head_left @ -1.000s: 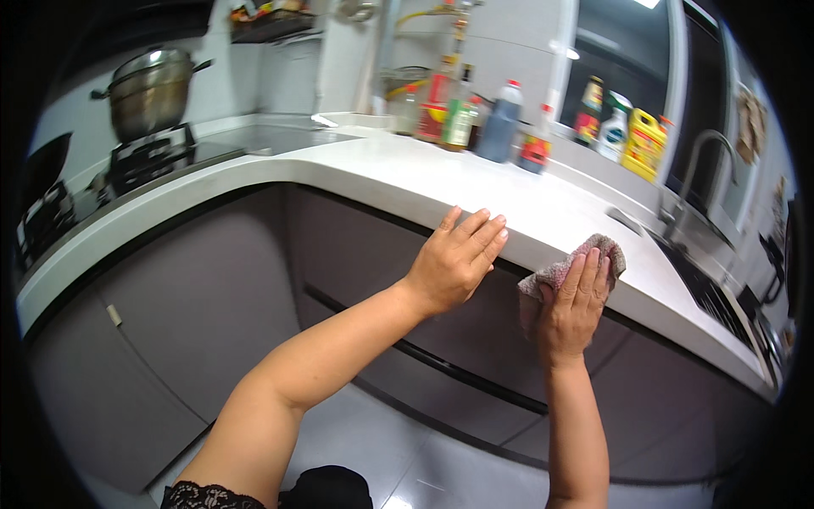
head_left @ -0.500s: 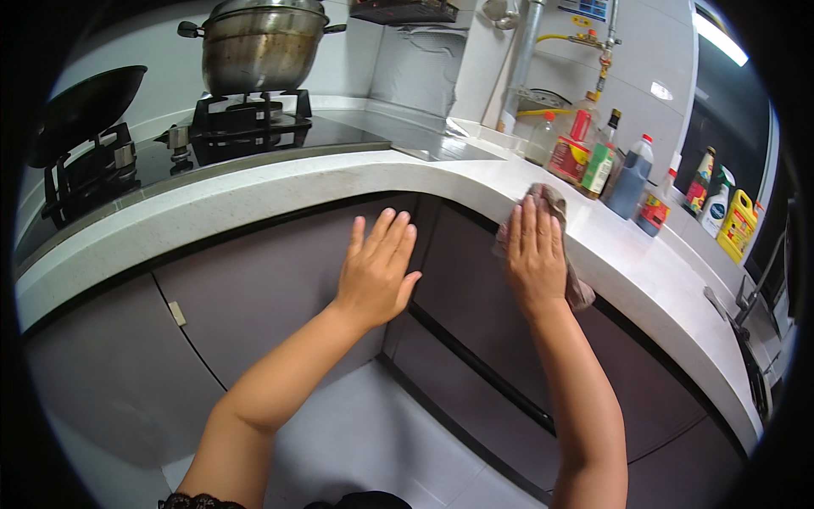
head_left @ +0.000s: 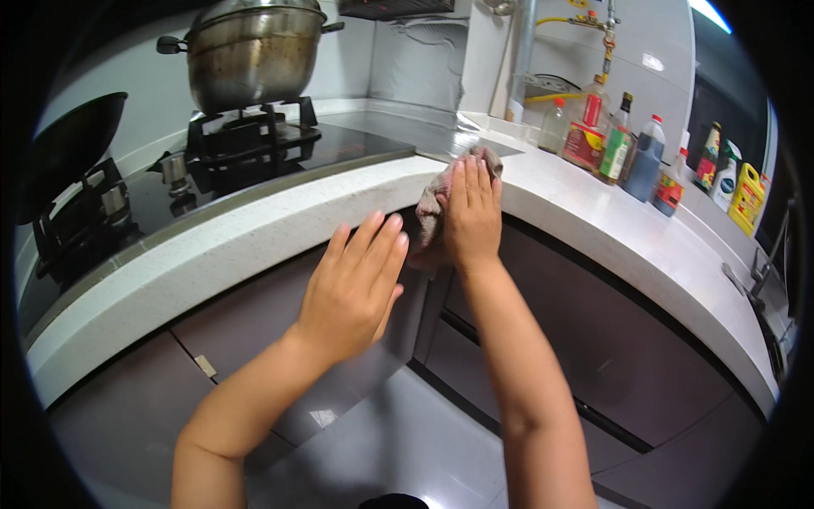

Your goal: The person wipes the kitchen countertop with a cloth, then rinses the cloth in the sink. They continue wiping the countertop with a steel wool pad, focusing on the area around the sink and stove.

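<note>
A crumpled brownish-grey cloth (head_left: 433,204) lies under my right hand (head_left: 472,222), against the front edge of the white countertop (head_left: 577,193) at the inner corner. The fingers of that hand stretch forward over the cloth, pressing it to the edge. Part of the cloth sticks out past the fingertips, and more hangs to the left of the hand; what the palm covers is hidden. My left hand (head_left: 349,288) hovers in front of the counter's edge, left of the cloth, fingers extended and holding nothing.
A steel pot (head_left: 250,64) and a black wok (head_left: 80,148) stand on the black gas stove (head_left: 339,140). Several bottles (head_left: 643,161) line the right counter by the wall. Grey cabinets (head_left: 585,331) run below; a faucet (head_left: 763,254) is far right.
My right hand has slid the cloth leftward along the counter edge to the corner. My left hand has come a little lower and left. The view has shifted slightly.
</note>
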